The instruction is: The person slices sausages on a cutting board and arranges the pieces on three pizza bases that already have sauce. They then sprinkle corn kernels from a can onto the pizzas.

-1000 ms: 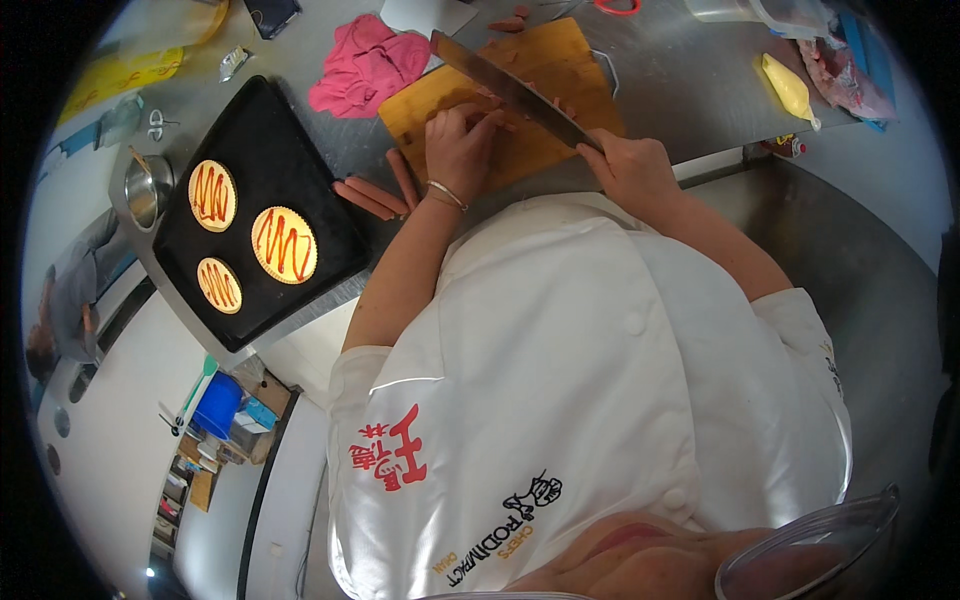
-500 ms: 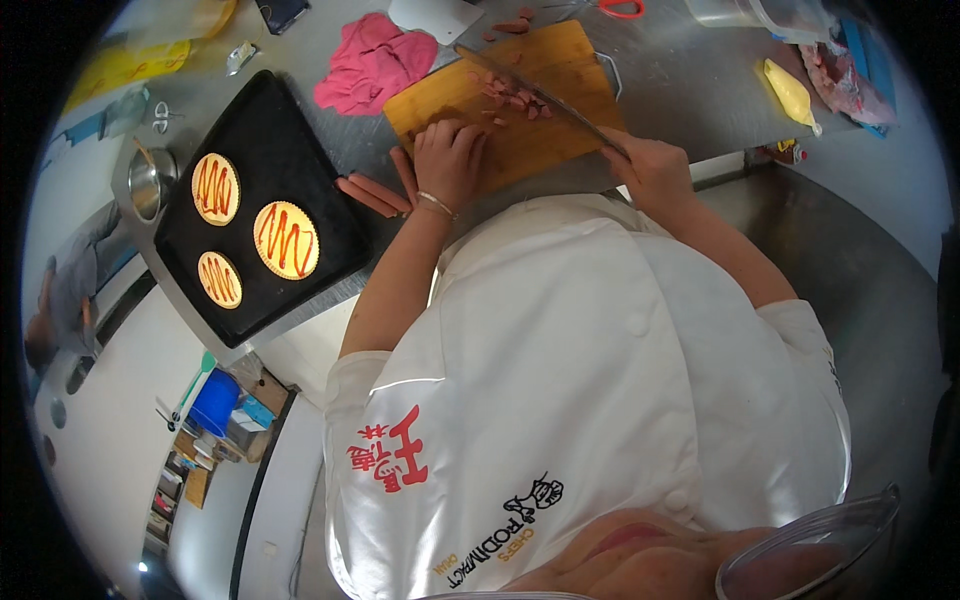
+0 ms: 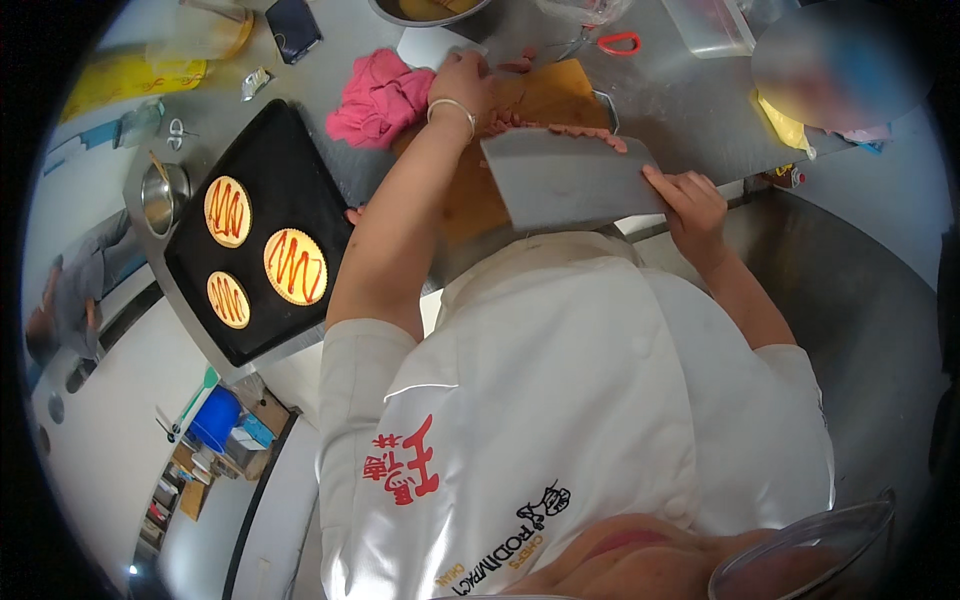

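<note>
A black tray [image 3: 288, 170] holds three sauce-striped rounds [image 3: 295, 266]; a pink cloth [image 3: 378, 100] lies beyond. The left hand [image 3: 463, 83] is by a white sheet [image 3: 424, 48], its grip unclear. Over the wooden board [image 3: 562, 92], chopped meat [image 3: 590, 133] lines the edge of a cleaver [image 3: 575, 182] clamped in the right hand [image 3: 692, 212].

From here I see a smooth metal cleaver [image 3: 580, 182], a matt wooden board [image 3: 562, 88], a rough cloth [image 3: 376, 102], a matt tray [image 3: 285, 170] and a shiny metal counter [image 3: 685, 115].
</note>
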The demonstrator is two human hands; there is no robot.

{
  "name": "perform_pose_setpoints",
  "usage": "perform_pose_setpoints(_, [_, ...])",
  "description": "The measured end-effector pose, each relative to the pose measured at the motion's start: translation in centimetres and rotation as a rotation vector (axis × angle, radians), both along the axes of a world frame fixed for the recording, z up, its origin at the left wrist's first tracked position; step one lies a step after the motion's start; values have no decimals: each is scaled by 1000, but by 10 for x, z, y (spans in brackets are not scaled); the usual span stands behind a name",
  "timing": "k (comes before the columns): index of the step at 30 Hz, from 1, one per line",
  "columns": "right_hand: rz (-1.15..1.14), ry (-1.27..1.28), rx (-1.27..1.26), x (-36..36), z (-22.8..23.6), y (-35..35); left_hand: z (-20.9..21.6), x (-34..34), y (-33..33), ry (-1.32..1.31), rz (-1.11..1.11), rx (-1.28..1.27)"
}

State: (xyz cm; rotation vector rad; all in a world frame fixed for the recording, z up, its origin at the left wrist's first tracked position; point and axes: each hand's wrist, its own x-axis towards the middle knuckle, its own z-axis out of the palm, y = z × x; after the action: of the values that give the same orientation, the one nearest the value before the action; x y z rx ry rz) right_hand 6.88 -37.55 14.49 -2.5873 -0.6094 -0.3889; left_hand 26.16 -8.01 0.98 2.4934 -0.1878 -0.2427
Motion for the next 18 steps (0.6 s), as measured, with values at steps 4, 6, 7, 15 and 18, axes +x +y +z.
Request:
perform_pose_setpoints(4, [13,-5,-33,-3,1,-4,-7,16,-7,7,-78,141])
perform_pose_setpoints(6, [12,9,-34,-5,-3,-4,-8,17,-1,-4,-115,142])
perform_pose_setpoints(7, [8,16,-33,-5,-5,-3,-7,17,3,-10,-130,131])
perform_pose_setpoints(15, [132,20,-110,2,-8,-12,4,-14,34,-100,-448,-250])
perform_pose_setpoints(18, [188,1,-126,8,-9,-10,2,-31,29,-150,-373,-326])
